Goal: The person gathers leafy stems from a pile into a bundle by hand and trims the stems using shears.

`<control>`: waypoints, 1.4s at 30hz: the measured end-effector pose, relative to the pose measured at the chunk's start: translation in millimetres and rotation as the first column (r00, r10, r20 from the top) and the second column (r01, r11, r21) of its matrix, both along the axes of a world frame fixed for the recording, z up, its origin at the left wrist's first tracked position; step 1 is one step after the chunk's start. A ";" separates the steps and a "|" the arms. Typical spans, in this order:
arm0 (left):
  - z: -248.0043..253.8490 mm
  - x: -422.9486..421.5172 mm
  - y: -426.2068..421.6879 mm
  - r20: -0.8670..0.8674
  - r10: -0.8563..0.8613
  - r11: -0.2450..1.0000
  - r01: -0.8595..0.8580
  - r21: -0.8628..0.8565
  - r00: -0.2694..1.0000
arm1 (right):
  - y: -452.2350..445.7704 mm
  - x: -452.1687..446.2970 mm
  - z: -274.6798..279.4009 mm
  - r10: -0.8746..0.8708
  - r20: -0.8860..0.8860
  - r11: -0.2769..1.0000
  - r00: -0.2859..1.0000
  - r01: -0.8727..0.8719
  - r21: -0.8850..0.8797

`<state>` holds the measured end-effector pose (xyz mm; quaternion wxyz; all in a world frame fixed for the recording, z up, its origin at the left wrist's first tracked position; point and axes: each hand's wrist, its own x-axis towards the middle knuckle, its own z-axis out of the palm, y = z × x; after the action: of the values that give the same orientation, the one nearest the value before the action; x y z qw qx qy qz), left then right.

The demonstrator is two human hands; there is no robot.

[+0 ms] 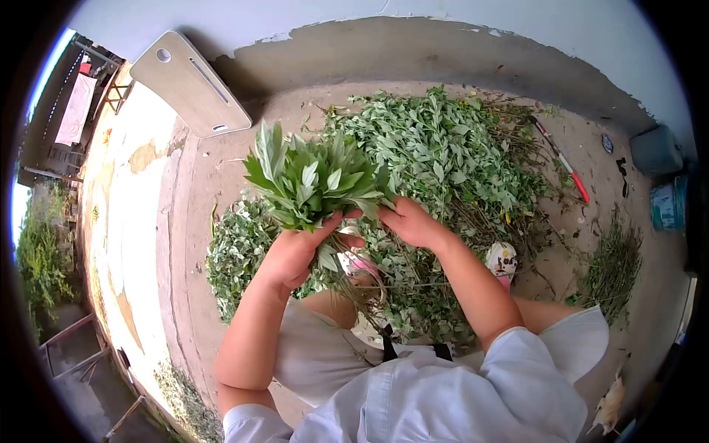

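A bunch of green leafy stems (310, 181), with silvery undersides on some leaves, is held up in front of me over the ground. My left hand (295, 255) is closed around its lower part, and bare stems trail down below the fist. At the bunch's right edge, my right hand (413, 221) has its fingers pressed together on leaves; its fingertips are partly hidden. Beyond my hands lies a large pile of cut leafy stems (450, 151). A smaller leafy heap (240, 255) sits to the left, beside my knee.
A light wooden board (188, 88) leans against the wall (347, 52). A long tool with a red handle (565, 162) lies right of the pile. Dark containers (656, 151) and a stem bundle (613, 262) are at the right. A small animal (609, 406) is lower right.
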<state>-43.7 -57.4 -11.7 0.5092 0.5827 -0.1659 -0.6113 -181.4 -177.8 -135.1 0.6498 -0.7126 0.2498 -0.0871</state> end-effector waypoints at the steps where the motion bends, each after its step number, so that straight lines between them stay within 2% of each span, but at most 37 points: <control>1: -4.7 -0.7 1.1 -0.056 0.037 0.999 -0.036 0.026 0.998 | 9.6 5.6 14.5 0.023 0.107 0.995 0.994 -0.012 -0.099; 3: -6.3 1.3 3.1 -0.050 -0.013 0.998 0.009 -0.060 0.999 | 23.4 13.8 43.5 0.154 0.106 0.962 0.982 -0.124 -0.244; 4: -14.0 -1.0 3.3 0.054 0.065 0.994 -0.060 -0.095 0.996 | 29.5 13.3 62.5 0.222 -0.068 0.905 0.973 -0.231 -0.357; 5: -15.0 0.3 5.5 0.060 0.063 0.993 -0.056 -0.101 0.996 | 34.6 13.4 62.7 0.218 -0.063 0.904 0.974 -0.226 -0.364; 7: -10.2 -1.4 4.9 -0.012 -0.027 0.989 0.025 -0.145 1.000 | 41.7 13.9 51.0 0.177 0.068 0.878 0.982 -0.127 -0.461; 8: -7.1 -5.7 4.9 -0.017 0.062 0.994 -0.063 -0.088 0.998 | 41.2 15.4 42.4 0.166 0.012 0.853 0.986 -0.137 -0.504; 9: -6.6 -5.5 5.9 -0.018 0.058 0.994 -0.059 -0.095 0.998 | 42.7 14.1 41.8 0.162 0.011 0.849 0.987 -0.134 -0.511; 11: -9.6 -1.5 8.0 0.018 0.042 0.992 -0.039 -0.123 0.999 | 46.6 11.7 40.0 -0.062 0.095 0.705 0.994 0.111 -0.700; 12: -10.4 -0.2 9.0 0.046 0.056 0.994 -0.051 -0.100 0.997 | 39.6 15.3 16.2 -0.002 0.081 0.434 0.997 0.074 -0.898; 15: -15.4 2.1 12.0 0.113 0.058 0.995 -0.049 -0.082 0.992 | 36.1 5.7 12.5 -0.062 0.082 0.418 0.995 0.100 -0.903; 16: -15.9 4.2 13.6 0.114 0.061 0.995 -0.051 -0.084 0.992 | 31.0 0.4 3.5 -0.059 0.084 0.416 0.995 0.101 -0.904; 17: -15.5 8.4 14.9 0.121 0.092 0.994 -0.084 -0.068 0.988 | 22.6 -5.2 -9.4 -0.115 -0.164 0.474 0.980 -0.091 -0.876; 18: -14.9 12.9 16.7 0.130 0.123 0.992 -0.118 -0.051 0.984 | 16.6 -10.2 -16.6 -0.153 -0.402 0.540 0.903 -0.265 -0.799; 19: -14.6 18.1 17.6 0.134 0.127 0.991 -0.121 -0.055 0.983 | 12.6 -15.5 -10.9 -0.151 -0.398 0.536 0.905 -0.263 -0.802; 22: -14.3 25.3 19.7 -0.018 0.180 0.983 -0.181 -0.038 0.983 | 9.3 -37.0 16.9 0.008 -0.338 0.825 0.941 -0.197 -0.530; 23: -12.6 23.6 18.1 -0.020 0.181 0.983 -0.182 -0.035 0.983 | 13.5 -35.8 26.7 0.010 -0.340 0.826 0.940 -0.199 -0.527; 24: -10.2 20.6 15.5 -0.029 0.161 0.986 -0.162 -0.037 0.986 | 20.6 -28.9 37.8 0.110 -0.135 0.827 0.985 -0.166 -0.538; 25: -8.8 18.5 13.8 -0.037 0.141 0.989 -0.142 -0.040 0.989 | 27.1 -20.4 44.5 0.204 0.079 0.830 0.976 -0.130 -0.542; 26: -9.0 18.3 13.5 -0.036 0.139 0.989 -0.140 -0.041 0.990 | 33.0 -9.6 44.7 0.203 0.080 0.830 0.976 -0.128 -0.544; 28: -7.5 20.6 14.1 -0.197 0.059 0.995 -0.073 -0.067 0.979 | 42.5 10.1 43.5 0.282 0.268 0.919 0.921 -0.179 -0.351; 29: -6.9 20.7 14.4 -0.189 0.058 0.995 -0.072 -0.068 0.980 | 43.8 12.2 44.2 0.282 0.275 0.919 0.919 -0.176 -0.352; 30: -6.9 20.1 14.6 -0.210 0.087 0.990 -0.108 -0.092 0.974 | 45.1 14.7 44.4 0.205 0.185 0.978 0.961 -0.208 -0.005; 31: -7.0 20.8 15.1 -0.232 0.115 0.983 -0.145 -0.116 0.966 | 46.2 16.9 44.6 0.166 0.069 0.922 0.984 -0.180 0.342; 32: -10.3 24.1 15.6 -0.168 0.161 0.973 -0.185 -0.141 0.973 | 47.5 17.9 43.3 0.167 0.075 0.923 0.983 -0.182 0.339; 33: -14.2 26.9 15.0 -0.165 0.160 0.972 -0.184 -0.143 0.973 | 49.2 16.9 40.3 0.002 0.103 0.944 0.995 -0.036 0.328; 35: -21.3 30.4 13.0 -0.122 0.360 0.915 -0.376 -0.147 0.925 | 49.9 14.7 36.1 -0.321 0.158 0.912 0.934 0.259 0.318; 36: -22.6 29.9 13.7 -0.096 0.366 0.917 -0.377 -0.133 0.925 | 48.4 15.4 43.5 -0.355 0.183 0.934 0.917 0.341 0.104; 37: -19.6 26.9 13.8 -0.096 0.367 0.916 -0.377 -0.138 0.925 | 50.4 18.4 52.3 -0.353 0.186 0.935 0.917 0.340 0.101; 39: -12.1 16.6 14.0 -0.029 0.326 0.939 -0.327 -0.111 0.945 | 60.5 29.9 70.2 -0.373 0.277 0.884 0.886 0.430 -0.185; 40: -18.1 15.2 13.0 -0.041 0.286 0.934 -0.288 -0.211 0.957 | 65.4 35.6 77.8 -0.313 0.202 0.899 0.928 0.358 -0.253; 41: -25.0 13.9 11.5 -0.020 0.276 0.924 -0.271 -0.270 0.961 | 68.7 38.1 89.1 -0.237 0.067 0.881 0.969 0.243 -0.405; 42: -30.4 15.8 14.3 0.025 0.263 0.924 -0.244 -0.295 0.964 | 70.9 41.6 94.2 -0.208 0.014 0.879 0.978 0.193 -0.437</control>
<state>-27.9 -43.1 -42.2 0.6580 0.5379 -0.1928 -0.4904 -139.9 -106.9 -40.9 0.4572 -0.8115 0.3070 -0.1954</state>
